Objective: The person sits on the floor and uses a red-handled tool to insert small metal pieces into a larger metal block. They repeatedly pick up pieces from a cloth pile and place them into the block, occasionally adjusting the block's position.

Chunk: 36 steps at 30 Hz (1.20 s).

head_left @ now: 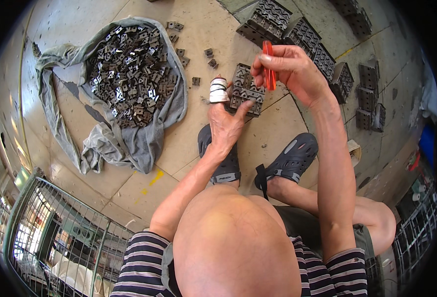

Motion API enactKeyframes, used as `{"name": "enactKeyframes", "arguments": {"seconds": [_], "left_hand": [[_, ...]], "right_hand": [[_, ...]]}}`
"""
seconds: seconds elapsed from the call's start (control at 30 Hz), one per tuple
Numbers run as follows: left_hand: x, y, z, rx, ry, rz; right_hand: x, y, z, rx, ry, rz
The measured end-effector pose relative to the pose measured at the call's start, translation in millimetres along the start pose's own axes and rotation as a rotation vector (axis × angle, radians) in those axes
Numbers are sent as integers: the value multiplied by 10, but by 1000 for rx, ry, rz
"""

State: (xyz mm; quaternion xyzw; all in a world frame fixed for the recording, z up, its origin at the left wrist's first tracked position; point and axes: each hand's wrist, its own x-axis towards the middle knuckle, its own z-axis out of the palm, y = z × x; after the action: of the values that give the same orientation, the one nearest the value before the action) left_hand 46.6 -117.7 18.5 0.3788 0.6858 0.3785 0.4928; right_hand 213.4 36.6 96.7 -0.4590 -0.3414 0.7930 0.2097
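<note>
My left hand [225, 123], one finger wrapped in white tape with dark thread around it, is closed on a block of dark metal pieces [244, 93] set in rows. Its thumb presses the block's near edge; the other fingers are mostly hidden along the left side. Just above the block's right side, my right hand [293, 68] grips a slim orange-red tool [269, 64], held between thumb and fingers. The tool's exact kind cannot be made out. A few loose dark metal pieces [212, 63] lie on the floor left of the block.
A grey cloth [178, 106] on the left holds a heap of small metal pieces [132, 74]. Similar assembled blocks [302, 37] stand in a row beyond my right hand, with more [368, 94] farther right. A wire cage [62, 218] stands at lower left. My dark clogs [293, 156] are close by.
</note>
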Motion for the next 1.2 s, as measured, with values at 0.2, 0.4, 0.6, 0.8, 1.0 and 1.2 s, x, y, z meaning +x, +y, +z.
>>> {"name": "enactKeyframes", "arguments": {"seconds": [0.2,0.4,0.6,0.8,1.0,1.2], "left_hand": [[-70,-40,167,104,-28,154],[-133,-171,300,274,47,253],[-78,-246,380,-25,70,187],[-73,-139,360,113,82,203],[-7,-139,325,87,64,235],[-36,-90,272,-75,9,112]], "right_hand": [[16,-19,242,54,142,6],[-62,-40,431,52,437,3],[206,273,712,-827,813,-347],[154,254,226,-807,373,-418],[186,-14,-53,-1049,-281,-629],[288,-100,-76,-1490,-11,-1150]]}}
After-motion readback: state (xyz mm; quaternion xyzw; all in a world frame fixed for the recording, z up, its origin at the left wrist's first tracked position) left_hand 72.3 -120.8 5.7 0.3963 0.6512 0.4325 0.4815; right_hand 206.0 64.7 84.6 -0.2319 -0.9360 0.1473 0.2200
